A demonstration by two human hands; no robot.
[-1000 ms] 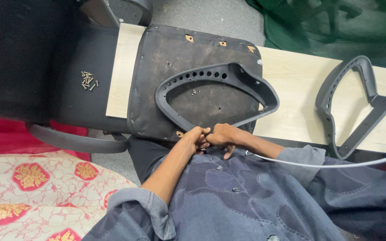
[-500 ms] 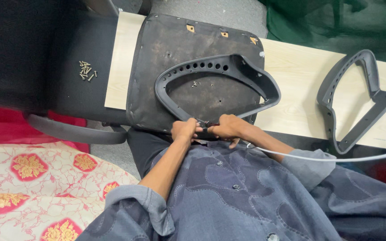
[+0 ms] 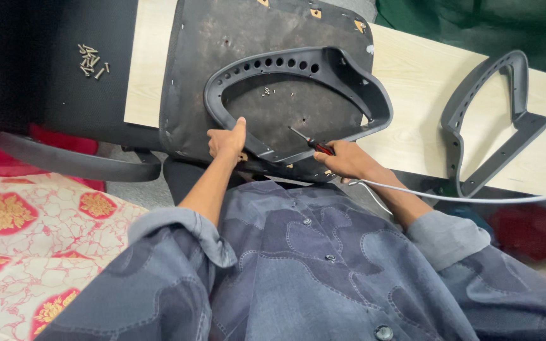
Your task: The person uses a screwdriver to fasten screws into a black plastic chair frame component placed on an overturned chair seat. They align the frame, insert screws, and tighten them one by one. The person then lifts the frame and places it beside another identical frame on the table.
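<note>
- Armrest frame [image 3: 298, 101], black plastic loop with a row of holes along its top bar, lies flat on the upturned seat base [image 3: 191, 76] in the upper centre of the frame.
- Seat base rests across a pale wooden board [image 3: 424, 82] that runs from the upper left to the right edge; a black chair part [image 3: 71, 161] curves below it at left.
- Small pile of screws [image 3: 91, 61] sits on a dark surface at upper left; a few more loose screws [image 3: 266, 92] lie inside the armrest loop.
- Second armrest frame [image 3: 494, 120] lies on the board at right, well apart from both hands.
- Red and cream patterned cloth [image 3: 26, 233] fills the lower left; green fabric [image 3: 475, 25] at upper right.
- Left hand [image 3: 225, 140] is clamped on the near lower-left edge of the armrest frame, thumb on top.
- Right hand [image 3: 342, 161] is closed round a screwdriver [image 3: 311, 143] with red and black handle; its tip points up-left into the loop, onto the seat base.
- Grey cable [image 3: 462, 197] trails from beside the right hand to the right edge.
- Versus half a second ago: hands were together at the near edge of the loop; now they are apart, and the screwdriver shows.
- View has closed in; seat base and armrests sit as before.
</note>
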